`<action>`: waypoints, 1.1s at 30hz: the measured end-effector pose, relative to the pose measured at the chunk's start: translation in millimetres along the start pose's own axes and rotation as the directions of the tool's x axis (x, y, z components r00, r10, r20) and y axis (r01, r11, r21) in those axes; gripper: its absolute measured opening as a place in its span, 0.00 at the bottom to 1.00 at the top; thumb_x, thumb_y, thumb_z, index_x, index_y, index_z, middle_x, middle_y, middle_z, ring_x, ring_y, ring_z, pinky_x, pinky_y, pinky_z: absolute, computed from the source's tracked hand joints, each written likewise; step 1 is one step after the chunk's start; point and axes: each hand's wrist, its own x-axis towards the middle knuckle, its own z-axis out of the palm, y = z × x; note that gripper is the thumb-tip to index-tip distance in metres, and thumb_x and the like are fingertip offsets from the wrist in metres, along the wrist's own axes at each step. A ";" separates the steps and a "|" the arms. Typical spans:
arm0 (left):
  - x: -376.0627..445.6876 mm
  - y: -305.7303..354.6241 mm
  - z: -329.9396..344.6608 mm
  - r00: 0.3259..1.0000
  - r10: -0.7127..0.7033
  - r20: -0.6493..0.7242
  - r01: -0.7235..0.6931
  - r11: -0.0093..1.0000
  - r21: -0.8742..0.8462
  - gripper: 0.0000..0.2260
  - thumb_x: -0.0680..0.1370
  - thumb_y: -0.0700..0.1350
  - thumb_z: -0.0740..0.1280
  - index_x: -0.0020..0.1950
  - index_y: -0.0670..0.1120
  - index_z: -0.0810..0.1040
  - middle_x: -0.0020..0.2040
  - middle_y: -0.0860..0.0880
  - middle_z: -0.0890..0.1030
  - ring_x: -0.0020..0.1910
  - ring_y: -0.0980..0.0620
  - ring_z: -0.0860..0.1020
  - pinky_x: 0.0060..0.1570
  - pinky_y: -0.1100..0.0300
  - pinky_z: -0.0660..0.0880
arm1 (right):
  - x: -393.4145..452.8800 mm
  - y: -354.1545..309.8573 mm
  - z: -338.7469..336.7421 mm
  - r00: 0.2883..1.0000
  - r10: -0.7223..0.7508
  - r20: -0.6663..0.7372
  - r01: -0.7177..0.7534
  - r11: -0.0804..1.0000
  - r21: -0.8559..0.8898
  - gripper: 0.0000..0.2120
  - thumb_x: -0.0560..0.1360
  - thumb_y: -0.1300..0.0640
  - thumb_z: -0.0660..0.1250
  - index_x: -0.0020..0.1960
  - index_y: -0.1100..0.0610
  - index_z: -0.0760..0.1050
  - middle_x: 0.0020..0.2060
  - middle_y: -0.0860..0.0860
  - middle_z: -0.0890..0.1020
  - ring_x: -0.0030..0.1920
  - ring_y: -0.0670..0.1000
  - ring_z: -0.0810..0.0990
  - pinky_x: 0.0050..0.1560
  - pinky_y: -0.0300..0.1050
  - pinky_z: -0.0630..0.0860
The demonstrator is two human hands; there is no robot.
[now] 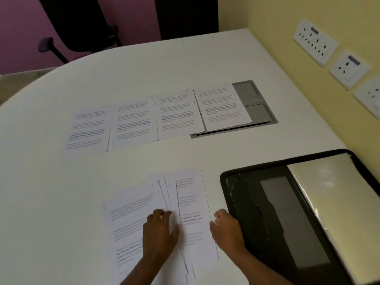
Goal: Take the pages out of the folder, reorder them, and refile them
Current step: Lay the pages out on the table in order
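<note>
White printed pages [164, 219] lay fanned in a loose overlapping stack near the front edge of the bench [185, 62], directly under and between the hands. In the head view, the left hand [159, 231] rested palm-down on the middle of the fan, its fingers bent with the tips pressing the sheets near where their edges crossed; I could not tell whether it pinched one sheet. The right hand [226, 228] sat at the right edge of the rightmost sheet, fingers loosely curled, just beside the folder [287, 212]; whether it gripped the paper's edge was unclear.

That black folder lay open on the bench to the right, touching or nearly touching the right hand, its far side running off toward the yellow wall [308, 17]. Its left half showed dark pockets with glossy plastic, its right half a pale shiny sleeve.

Further back, well apart from the hands, a row of four pages [156, 118] lay side by side, edges slightly overlapping, the rightmost partly covering a grey cable hatch [257, 112] set in the bench. Open white surface stretched left of both groups and between the row and the fan. The text on the sheets was blurred; small handwritten marks sat in upper corners.
</note>
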 end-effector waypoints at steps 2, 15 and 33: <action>-20.7 -6.0 0.8 0.994 -0.103 0.044 0.102 0.994 0.036 0.30 0.67 0.61 0.72 0.66 0.48 0.75 0.64 0.45 0.74 0.60 0.43 0.75 0.53 0.47 0.75 | -14.8 -1.0 7.7 0.997 0.077 0.002 -0.077 0.997 -0.026 0.17 0.76 0.53 0.69 0.63 0.54 0.70 0.56 0.50 0.79 0.53 0.48 0.80 0.43 0.33 0.76; -59.7 -20.6 -3.7 0.926 -0.277 0.256 0.290 0.957 -0.013 0.34 0.74 0.72 0.49 0.72 0.53 0.66 0.78 0.42 0.53 0.75 0.37 0.54 0.70 0.40 0.63 | -66.2 -23.1 43.1 0.959 -0.249 -0.132 0.226 0.959 -0.170 0.09 0.77 0.51 0.68 0.54 0.50 0.71 0.51 0.45 0.76 0.48 0.45 0.78 0.47 0.36 0.78; -42.8 -33.0 -33.3 0.916 -0.336 0.219 0.401 0.790 -0.463 0.10 0.78 0.44 0.64 0.37 0.43 0.74 0.36 0.49 0.77 0.38 0.51 0.75 0.34 0.65 0.65 | -63.4 -20.7 40.7 0.972 0.187 -0.145 -0.218 0.947 -0.237 0.25 0.73 0.45 0.71 0.64 0.54 0.66 0.58 0.51 0.75 0.56 0.50 0.76 0.53 0.44 0.76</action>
